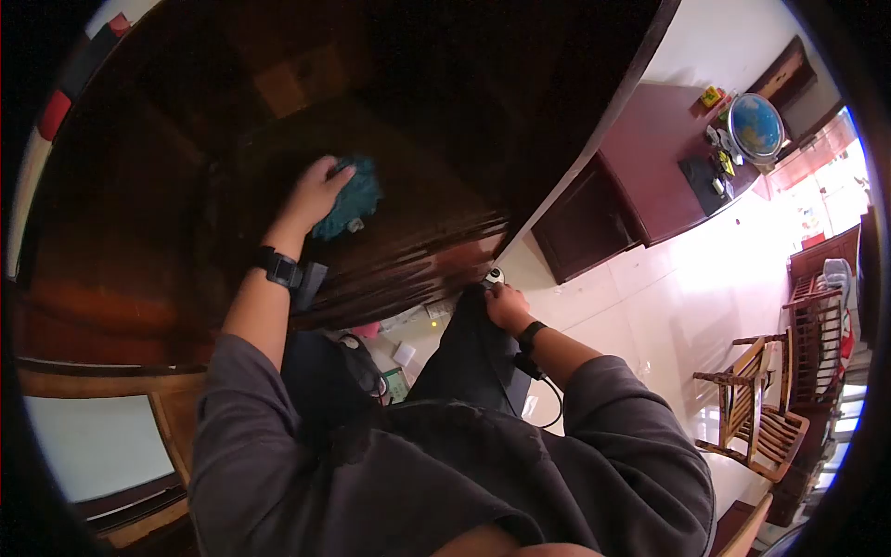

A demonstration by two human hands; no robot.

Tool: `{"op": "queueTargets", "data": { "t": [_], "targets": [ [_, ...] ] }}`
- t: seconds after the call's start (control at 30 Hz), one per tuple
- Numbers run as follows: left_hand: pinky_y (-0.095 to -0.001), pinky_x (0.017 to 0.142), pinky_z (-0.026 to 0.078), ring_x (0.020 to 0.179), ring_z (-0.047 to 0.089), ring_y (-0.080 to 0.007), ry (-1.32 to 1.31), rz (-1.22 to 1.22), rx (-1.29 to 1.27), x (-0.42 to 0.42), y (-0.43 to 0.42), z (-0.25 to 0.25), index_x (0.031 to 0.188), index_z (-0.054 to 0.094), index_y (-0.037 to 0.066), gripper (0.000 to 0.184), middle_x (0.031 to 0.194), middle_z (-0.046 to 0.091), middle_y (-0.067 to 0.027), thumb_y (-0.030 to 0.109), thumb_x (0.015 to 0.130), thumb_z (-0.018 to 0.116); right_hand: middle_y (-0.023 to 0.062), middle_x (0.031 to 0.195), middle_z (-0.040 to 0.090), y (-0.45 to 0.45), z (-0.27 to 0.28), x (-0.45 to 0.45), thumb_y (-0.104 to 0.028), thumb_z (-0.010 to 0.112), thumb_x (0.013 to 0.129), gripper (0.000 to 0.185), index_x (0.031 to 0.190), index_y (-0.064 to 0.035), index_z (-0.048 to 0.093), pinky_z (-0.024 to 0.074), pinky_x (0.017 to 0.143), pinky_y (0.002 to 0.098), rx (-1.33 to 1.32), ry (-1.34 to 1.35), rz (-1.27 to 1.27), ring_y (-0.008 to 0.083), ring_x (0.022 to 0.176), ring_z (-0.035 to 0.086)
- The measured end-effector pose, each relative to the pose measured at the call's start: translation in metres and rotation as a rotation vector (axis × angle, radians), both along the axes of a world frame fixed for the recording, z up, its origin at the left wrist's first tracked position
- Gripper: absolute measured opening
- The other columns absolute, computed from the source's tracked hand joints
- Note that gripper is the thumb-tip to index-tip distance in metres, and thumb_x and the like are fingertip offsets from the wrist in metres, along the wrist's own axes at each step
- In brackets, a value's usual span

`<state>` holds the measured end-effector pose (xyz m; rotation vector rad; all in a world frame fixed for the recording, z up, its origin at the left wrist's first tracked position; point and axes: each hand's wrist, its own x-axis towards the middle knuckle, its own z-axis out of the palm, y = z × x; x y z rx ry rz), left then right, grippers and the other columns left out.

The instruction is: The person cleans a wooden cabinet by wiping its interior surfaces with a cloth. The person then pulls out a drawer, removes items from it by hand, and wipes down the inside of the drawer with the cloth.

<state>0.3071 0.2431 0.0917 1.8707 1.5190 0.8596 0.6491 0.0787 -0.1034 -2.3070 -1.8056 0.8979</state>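
My left hand (317, 192) is closed on a crumpled teal cloth (357, 197), which lies against a dark, glossy wooden surface (418, 158). A black watch (278, 267) is on that wrist. By my knee, over the dark trousers (464, 348), my right hand (508, 308) has its fingers curled. Just beyond those fingers is a small white object (494, 276) with a dark round spot; whether the hand grips it is hard to see. A black band with a device and cable (532, 348) is strapped to the right wrist.
To the right stands a reddish desk (650, 158) with a globe (756, 127) and small items on it. Wooden chairs (756, 408) stand on the pale tiled floor (603, 325). Under the dark wooden piece, a white box (404, 354) and cables lie near my legs.
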Motion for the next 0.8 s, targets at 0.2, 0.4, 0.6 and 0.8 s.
{"op": "queueTargets", "data": {
  "t": [0.2,0.4,0.6,0.8],
  "targets": [
    [-0.0313,0.085,0.042,0.098,0.049,-0.0231,-0.568,-0.152,-0.13,0.13,0.029,0.016,0.122,0.05,0.003,0.038,0.111,0.053,-0.0113,0.022,0.089,0.055,0.0159,0.111,0.062,0.003,-0.005,-0.007,-0.038,0.044,0.091,0.037,0.104,-0.0072,0.061,0.0457,0.089,0.0485,0.02,-0.025,0.06,0.0369,0.107,0.056],
    [-0.0368,0.11,0.03,0.136,0.03,-0.0363,-0.63,-0.224,-0.111,0.236,0.073,-0.062,0.147,0.02,0.005,0.067,0.15,0.017,-0.0268,0.025,0.092,0.054,0.0162,0.109,0.062,0.001,0.003,-0.005,-0.037,0.045,0.09,0.036,0.102,-0.0073,0.062,0.0465,0.088,0.0479,0.041,-0.028,0.029,0.0378,0.104,0.057],
    [-0.0353,0.111,0.025,0.136,0.031,-0.0337,-0.595,0.055,-0.215,0.256,0.055,-0.047,0.148,0.017,0.006,0.078,0.148,0.026,-0.0238,0.052,0.093,0.049,0.0152,0.106,0.063,0.005,-0.001,-0.006,-0.035,0.047,0.088,0.034,0.101,-0.0076,0.062,0.0476,0.086,0.0478,0.063,-0.058,0.04,0.0373,0.101,0.058],
    [-0.0378,0.106,0.03,0.13,0.036,-0.0335,-0.946,-0.106,-0.253,0.247,0.017,-0.016,0.147,0.009,0.009,0.077,0.144,0.034,-0.0193,0.055,0.094,0.041,0.0156,0.104,0.063,0.006,0.003,-0.01,-0.033,0.046,0.089,0.033,0.099,-0.0064,0.062,0.048,0.085,0.0482,0.065,-0.057,0.029,0.0374,0.101,0.058]
  ]
}}
